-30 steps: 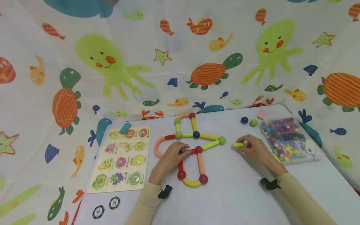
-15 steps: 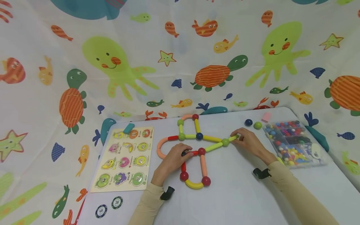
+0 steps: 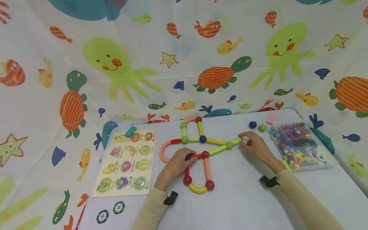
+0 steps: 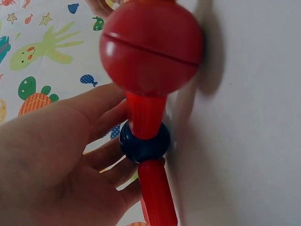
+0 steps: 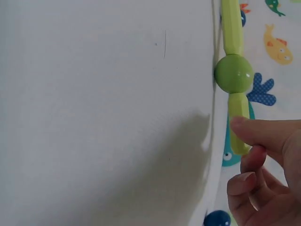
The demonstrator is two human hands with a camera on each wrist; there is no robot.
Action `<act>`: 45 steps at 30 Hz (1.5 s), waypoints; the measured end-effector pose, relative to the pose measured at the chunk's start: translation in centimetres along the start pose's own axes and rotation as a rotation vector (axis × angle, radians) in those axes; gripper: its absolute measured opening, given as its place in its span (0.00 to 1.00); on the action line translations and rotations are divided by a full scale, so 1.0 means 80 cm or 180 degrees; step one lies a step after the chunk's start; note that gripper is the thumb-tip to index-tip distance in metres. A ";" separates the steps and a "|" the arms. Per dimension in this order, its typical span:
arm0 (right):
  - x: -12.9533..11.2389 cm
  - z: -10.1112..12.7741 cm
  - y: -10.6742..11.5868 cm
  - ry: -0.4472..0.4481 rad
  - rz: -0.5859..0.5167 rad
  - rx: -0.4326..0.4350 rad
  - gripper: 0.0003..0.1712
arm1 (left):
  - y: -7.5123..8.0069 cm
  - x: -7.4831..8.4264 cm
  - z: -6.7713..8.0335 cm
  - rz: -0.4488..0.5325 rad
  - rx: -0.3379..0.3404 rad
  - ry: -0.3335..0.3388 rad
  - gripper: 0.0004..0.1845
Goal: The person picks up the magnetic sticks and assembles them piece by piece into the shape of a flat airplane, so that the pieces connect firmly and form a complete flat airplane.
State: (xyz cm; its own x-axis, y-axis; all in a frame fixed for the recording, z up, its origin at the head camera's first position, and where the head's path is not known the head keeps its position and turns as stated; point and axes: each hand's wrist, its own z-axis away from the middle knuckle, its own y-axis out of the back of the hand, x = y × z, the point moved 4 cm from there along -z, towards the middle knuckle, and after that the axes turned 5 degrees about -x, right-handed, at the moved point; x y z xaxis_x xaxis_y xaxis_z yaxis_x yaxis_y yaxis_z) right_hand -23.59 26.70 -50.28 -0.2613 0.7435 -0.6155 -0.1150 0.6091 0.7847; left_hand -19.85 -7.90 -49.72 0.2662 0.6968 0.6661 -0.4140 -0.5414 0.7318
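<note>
A flat figure of coloured building sticks and balls lies mid-table. My left hand point(image 3: 179, 161) has its fingers around a dark blue ball point(image 4: 145, 142), which joins a short red stick point(image 4: 146, 115) to another red one. A larger red ball point(image 4: 151, 47) sits at that stick's far end. With thumb and fingers, my right hand point(image 3: 256, 147) pinches the free end of a light green stick point(image 5: 239, 107). Its other end meets the green ball point(image 5: 233, 74) at the figure's right tip, in line with another light green stick point(image 3: 217, 150).
A fruit puzzle board point(image 3: 123, 163) with a teal block point(image 3: 130, 131) lies left, two round chips point(image 3: 118, 207) in front of it. At right stand a compartment box point(image 3: 302, 145) of small beads, a loose blue ball point(image 3: 252, 125), a green ball point(image 3: 262, 127) and a pink block point(image 3: 271, 119).
My right hand has brought the light green stick leftward to the green ball, where it now adjoins. Over the last half second little has moved. The left hand stays at the dark blue ball.
</note>
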 end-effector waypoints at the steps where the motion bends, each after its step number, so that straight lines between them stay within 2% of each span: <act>1: 0.001 0.004 0.003 -0.0014 -0.0014 0.0050 0.23 | 0.000 0.000 0.000 0.0008 0.0003 0.0009 0.20; 7: 0.009 0.036 0.029 -0.0081 -0.0012 0.0444 0.22 | 0.001 -0.002 0.000 0.0025 0.0015 -0.0001 0.20; 11: 0.019 0.065 0.039 -0.0236 -0.0063 0.0687 0.20 | 0.001 -0.005 -0.002 -0.0013 0.0009 0.0027 0.20; 17: 0.029 0.109 0.048 -0.0593 -0.0046 0.0758 0.21 | 0.001 -0.006 -0.001 -0.0016 0.0000 0.0005 0.20; 25: 0.034 0.156 0.060 -0.0808 0.0057 0.0905 0.19 | 0.002 -0.005 -0.001 0.0055 0.0019 -0.0014 0.20; 35: 0.039 0.201 0.055 -0.1053 0.0109 0.0834 0.24 | 0.003 -0.005 -0.003 0.0009 0.0062 -0.0010 0.19; 45: 0.035 0.216 0.041 -0.1227 0.0308 0.0571 0.23 | 0.000 -0.004 -0.003 0.0032 0.0046 -0.0053 0.20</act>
State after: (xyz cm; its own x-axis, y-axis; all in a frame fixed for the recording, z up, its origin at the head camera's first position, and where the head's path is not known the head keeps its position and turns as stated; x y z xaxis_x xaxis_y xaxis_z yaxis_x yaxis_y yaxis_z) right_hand -8.18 35.55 -50.74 0.1182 0.8274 -0.5490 0.0695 0.5446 0.8358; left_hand -20.17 -7.98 -49.95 0.2765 0.6833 0.6757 -0.4042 -0.5552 0.7269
